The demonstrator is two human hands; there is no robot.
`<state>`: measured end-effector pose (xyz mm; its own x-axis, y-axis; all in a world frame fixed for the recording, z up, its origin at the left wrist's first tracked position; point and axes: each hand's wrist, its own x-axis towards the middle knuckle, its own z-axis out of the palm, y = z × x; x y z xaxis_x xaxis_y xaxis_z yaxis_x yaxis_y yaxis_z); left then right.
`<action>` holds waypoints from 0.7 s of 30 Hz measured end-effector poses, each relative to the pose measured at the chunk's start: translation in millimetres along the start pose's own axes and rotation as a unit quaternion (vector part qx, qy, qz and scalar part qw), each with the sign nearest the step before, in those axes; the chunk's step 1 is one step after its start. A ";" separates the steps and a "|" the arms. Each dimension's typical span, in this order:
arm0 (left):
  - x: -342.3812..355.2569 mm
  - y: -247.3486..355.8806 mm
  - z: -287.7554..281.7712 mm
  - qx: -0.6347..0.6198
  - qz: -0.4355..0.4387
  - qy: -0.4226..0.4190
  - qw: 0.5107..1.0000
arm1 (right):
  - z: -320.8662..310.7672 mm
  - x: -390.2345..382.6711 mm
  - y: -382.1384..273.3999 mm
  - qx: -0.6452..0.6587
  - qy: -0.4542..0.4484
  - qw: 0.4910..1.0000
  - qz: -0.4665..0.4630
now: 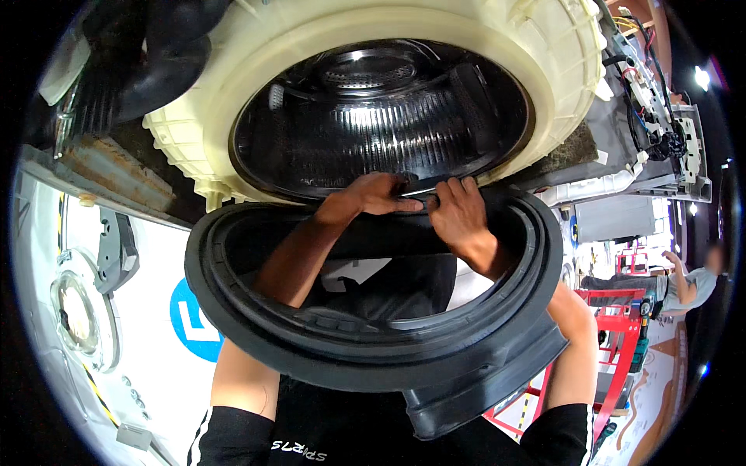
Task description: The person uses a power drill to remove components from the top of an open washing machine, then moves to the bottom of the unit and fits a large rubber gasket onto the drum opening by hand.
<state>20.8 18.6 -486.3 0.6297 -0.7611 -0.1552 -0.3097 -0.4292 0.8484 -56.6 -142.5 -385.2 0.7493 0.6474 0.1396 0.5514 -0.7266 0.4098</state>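
A large black rubber door gasket [365,365] hangs in front of me, its far lip against the lower rim of a cream plastic washing machine tub [186,147]. Inside the tub shows a shiny ribbed metal drum [365,124]. Both my forearms pass through the gasket's opening. My left hand [373,194] is closed on the gasket's far lip, thumb stretched to the right. Close beside it, my right hand [460,213] grips the same lip, its fingers curled over the edge. A spout-like flap of the gasket points toward me at the lower right.
Round the tub runs the machine's metal housing [109,167], rusty at left. Wires and a white hose [594,186] lie at right. A round washer door [78,318] and a dark grey part [116,252] rest at left. Beyond a red frame [622,326] stands another person [684,287].
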 end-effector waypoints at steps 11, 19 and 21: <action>1.3 -8.4 9.9 -0.064 0.034 0.068 0.995 | -20.6 22.9 7.7 -0.024 -0.078 0.995 -0.052; 9.4 10.7 19.3 -0.017 0.053 0.073 0.996 | -23.2 5.4 13.9 -0.030 -0.091 0.993 -0.074; 7.9 4.5 17.7 -0.018 0.030 0.065 0.997 | -17.2 5.4 11.2 -0.021 -0.068 0.995 -0.067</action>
<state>11.8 2.1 -492.7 0.6989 -0.7142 -0.0387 -0.3249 -0.3652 0.8724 -52.7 -143.2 -364.4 0.7147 0.6982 -0.0407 0.6354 -0.6239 0.4551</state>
